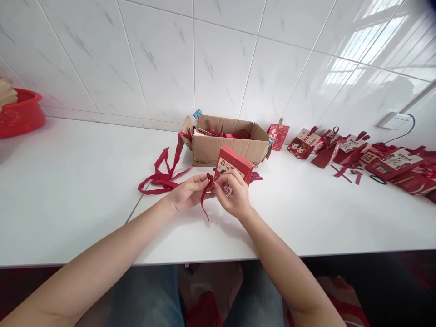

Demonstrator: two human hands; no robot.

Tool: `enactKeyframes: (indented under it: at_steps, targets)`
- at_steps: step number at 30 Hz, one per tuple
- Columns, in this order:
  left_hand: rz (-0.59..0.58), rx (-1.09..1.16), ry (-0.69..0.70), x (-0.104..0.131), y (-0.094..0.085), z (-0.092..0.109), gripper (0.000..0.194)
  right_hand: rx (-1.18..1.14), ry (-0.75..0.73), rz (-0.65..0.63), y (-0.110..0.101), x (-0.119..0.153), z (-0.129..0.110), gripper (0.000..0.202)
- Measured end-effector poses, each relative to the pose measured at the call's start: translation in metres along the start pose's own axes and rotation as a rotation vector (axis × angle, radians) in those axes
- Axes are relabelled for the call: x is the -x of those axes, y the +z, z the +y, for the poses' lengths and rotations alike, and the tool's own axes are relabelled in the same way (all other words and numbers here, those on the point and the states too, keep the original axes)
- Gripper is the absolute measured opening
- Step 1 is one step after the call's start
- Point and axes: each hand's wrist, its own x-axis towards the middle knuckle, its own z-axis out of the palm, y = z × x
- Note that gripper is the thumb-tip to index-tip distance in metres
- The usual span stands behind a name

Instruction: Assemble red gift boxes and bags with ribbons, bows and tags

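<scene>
My left hand (191,191) pinches a short dark red ribbon (204,202) that is looped at the top, with one tail hanging over the table. A small gold-coloured spot shows by the loop. My right hand (235,196) is closed, its thumb and fingertips meeting at the loop's right side, so both hands grip the ribbon. Just behind my right hand stands a red gift box (240,160) with a cream printed panel, partly covered by the fingers. A long red ribbon (160,179) lies in loose curls left of my hands and runs up to the cardboard box.
The open cardboard box (231,150) holds red ribbons and has blue clips on its corners. A red card (279,135) leans on the wall. Several finished-looking gift boxes (350,147) line the right side. Far left, another person's hand (7,93) is at a red basin (23,116).
</scene>
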Motion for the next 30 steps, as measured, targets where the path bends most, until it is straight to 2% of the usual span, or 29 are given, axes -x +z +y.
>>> enactKeyframes:
  at_steps: [5,14,17,22,30]
  targets:
    - [-0.087,0.051,-0.037,0.0017,-0.002,-0.0005,0.021,-0.099,-0.048,-0.069,-0.0044,-0.0032,-0.004,0.006]
    - [-0.153,-0.01,-0.067,0.0018,-0.0058,-0.0006,0.027,-0.13,-0.102,-0.097,-0.0072,-0.0049,-0.0079,0.008]
    - [-0.145,-0.007,-0.064,0.0013,-0.0068,-0.0014,0.025,-0.157,-0.121,-0.105,-0.008,-0.0053,-0.0085,0.01]
    - [-0.089,-0.052,-0.05,0.0011,-0.0045,-0.0026,0.023,-0.129,-0.051,-0.095,-0.0091,-0.005,-0.007,0.009]
    - [-0.08,-0.045,-0.017,-0.0002,-0.004,-0.001,0.018,-0.104,-0.008,-0.109,-0.0069,-0.003,-0.0034,0.009]
